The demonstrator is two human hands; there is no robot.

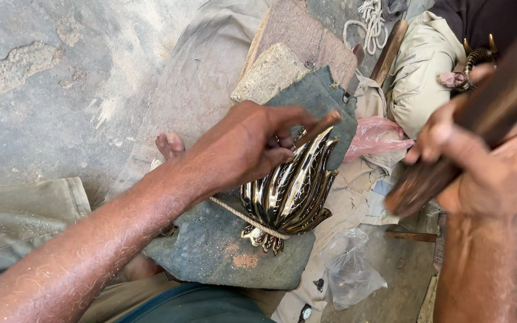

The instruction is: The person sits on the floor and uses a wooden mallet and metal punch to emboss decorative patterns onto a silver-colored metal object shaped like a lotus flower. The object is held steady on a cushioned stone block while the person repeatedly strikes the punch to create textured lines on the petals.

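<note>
Under my fingers lies a brass casting, shiny gold with dark grooves, shaped like a fan of curved leaves. It rests flat on a grey pad, tied down by a cord. A thin punch stands tilted on its upper edge; the wooden mallet is raised, well apart.

Clutter I see around the floor
A white rope coil, pink plastic bag, clear plastic bag and rough stone block lie nearby.
</note>
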